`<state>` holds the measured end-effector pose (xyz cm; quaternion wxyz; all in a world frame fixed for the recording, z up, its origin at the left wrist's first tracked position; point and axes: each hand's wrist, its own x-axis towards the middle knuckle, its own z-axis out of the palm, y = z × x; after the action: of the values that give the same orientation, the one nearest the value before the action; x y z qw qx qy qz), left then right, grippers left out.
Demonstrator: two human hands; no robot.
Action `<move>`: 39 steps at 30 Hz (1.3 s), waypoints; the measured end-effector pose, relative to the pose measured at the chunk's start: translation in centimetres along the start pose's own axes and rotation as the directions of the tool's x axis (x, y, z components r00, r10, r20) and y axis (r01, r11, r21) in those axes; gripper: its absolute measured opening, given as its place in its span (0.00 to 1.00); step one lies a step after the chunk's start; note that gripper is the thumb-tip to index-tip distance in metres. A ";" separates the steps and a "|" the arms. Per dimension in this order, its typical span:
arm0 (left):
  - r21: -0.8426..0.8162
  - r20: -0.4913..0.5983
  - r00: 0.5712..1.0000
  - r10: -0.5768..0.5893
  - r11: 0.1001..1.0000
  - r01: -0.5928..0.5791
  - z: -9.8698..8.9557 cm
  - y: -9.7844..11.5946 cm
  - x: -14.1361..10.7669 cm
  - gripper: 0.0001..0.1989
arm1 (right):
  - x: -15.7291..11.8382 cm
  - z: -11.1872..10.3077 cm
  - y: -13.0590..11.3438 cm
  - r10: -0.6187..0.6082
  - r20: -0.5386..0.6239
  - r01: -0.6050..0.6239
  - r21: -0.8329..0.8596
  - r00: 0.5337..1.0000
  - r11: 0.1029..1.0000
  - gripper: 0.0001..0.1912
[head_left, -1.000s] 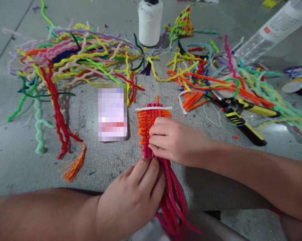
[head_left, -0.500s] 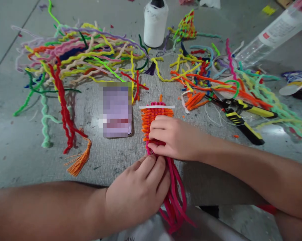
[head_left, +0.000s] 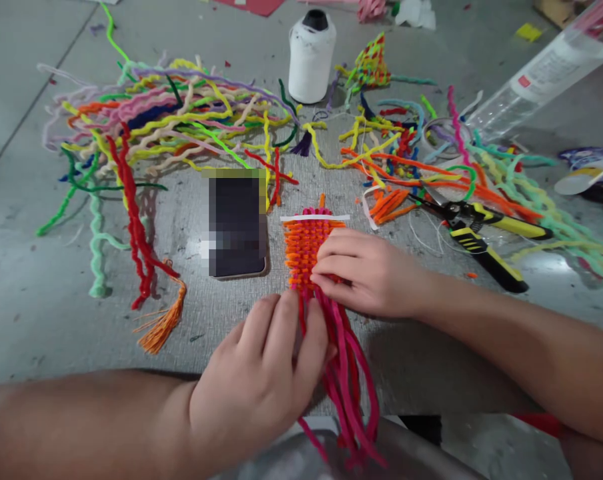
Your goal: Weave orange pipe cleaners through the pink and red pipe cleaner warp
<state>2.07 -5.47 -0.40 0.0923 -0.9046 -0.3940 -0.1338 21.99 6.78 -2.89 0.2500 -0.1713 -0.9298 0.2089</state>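
Observation:
A small woven piece point(head_left: 304, 243) of orange and pink pipe cleaners lies flat, a narrow white strip point(head_left: 314, 217) crossing its top. Long pink and red pipe cleaners point(head_left: 349, 387) trail from its lower end past the table edge. My right hand point(head_left: 369, 270) grips the right side of the weave, fingertips bent onto its surface. At the lower left edge is my left hand point(head_left: 261, 353); its thumb and fingers are apart, with a red strand showing between them, and the fingertips touch the weave's bottom row. The undersides of both hands are hidden.
Left of the weave lies a phone point(head_left: 239, 227), beyond an orange tassel point(head_left: 164, 320). A heap of wavy pipe cleaners point(head_left: 181, 113) spreads behind. Black-and-yellow pliers point(head_left: 486, 247) lie right, near a clear tube point(head_left: 536, 83). A white thread spool point(head_left: 310, 63) stands at the back.
My left thumb and fingers have parted from a pinch and moved slightly up. My right hand has shifted right, uncovering more of the weave. The phone screen has gone dark.

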 end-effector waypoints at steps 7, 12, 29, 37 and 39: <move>0.044 0.063 0.998 0.017 0.999 -0.020 0.2 -0.8 0.6 0.15 | -1.7 -1.9 -0.1 0.040 0.136 -0.034 -0.041 0.990 0.999 0.14; -0.007 0.041 0.998 0.038 0.999 -0.038 0.3 -1.0 0.8 0.14 | -1.6 -2.3 -0.7 0.187 0.348 -0.188 -0.031 0.919 0.982 0.14; 0.150 0.143 0.989 -0.044 0.988 0.022 0.4 -2.7 2.1 0.07 | -0.8 -3.8 0.9 0.249 0.471 -0.369 0.182 0.846 0.911 0.05; 0.448 0.216 0.772 -0.597 0.763 0.465 -1.3 -5.4 2.7 0.24 | -0.7 -3.8 1.6 0.192 0.477 -0.308 0.176 0.858 0.935 0.03; 0.342 0.272 0.724 -0.634 0.767 0.543 -1.7 -6.9 3.2 0.23 | -0.7 -3.8 1.7 0.188 0.475 -0.301 0.174 0.860 0.937 0.03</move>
<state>-1.23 0.88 2.61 0.0761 -0.7210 -0.6855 0.0661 25.01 9.09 -0.98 0.0179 -0.2040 -0.9000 0.3849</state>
